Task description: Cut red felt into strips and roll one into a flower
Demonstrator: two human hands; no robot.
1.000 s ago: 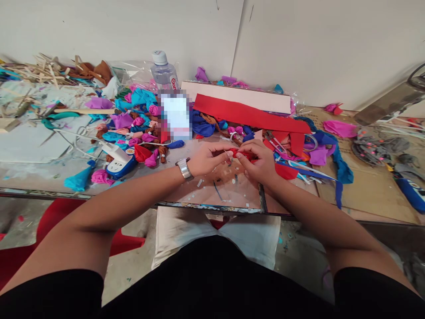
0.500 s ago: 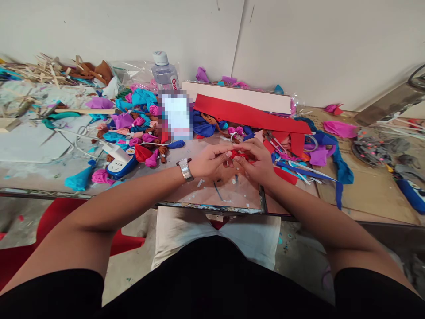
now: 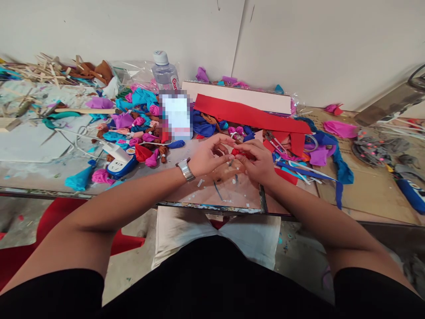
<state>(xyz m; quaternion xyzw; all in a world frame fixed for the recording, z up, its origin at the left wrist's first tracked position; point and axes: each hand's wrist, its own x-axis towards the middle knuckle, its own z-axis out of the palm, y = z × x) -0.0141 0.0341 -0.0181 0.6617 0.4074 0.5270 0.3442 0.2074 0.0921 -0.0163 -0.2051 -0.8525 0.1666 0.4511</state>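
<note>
A small red crepe-paper piece [image 3: 236, 152] is pinched between the thumb and fingers of my right hand [image 3: 259, 161], just above the table. My left hand [image 3: 210, 155] curves beside it, thumb and fingers apart, with the thumb tip close to the red paper; whether they touch I cannot tell. Much of the piece is hidden by fingers. Beyond my hands stretches a long red crepe-paper strip [image 3: 245, 113]. Scissors [image 3: 272, 141] rest among paper scraps by my right hand. Several rolled paper buds, such as a red one [image 3: 142, 153], lie to the left.
A water bottle [image 3: 165, 73] and a phone with a blurred screen [image 3: 175, 115] stand behind the buds. A blue-and-white power strip [image 3: 121, 166] with a plug sits left. Cardboard [image 3: 361, 190] covers the right side. The table edge [image 3: 212, 207] runs close to my body.
My left hand has drawn slightly left, and its fingers have spread away from the red paper. My right hand keeps its pinch on the paper, almost in place.
</note>
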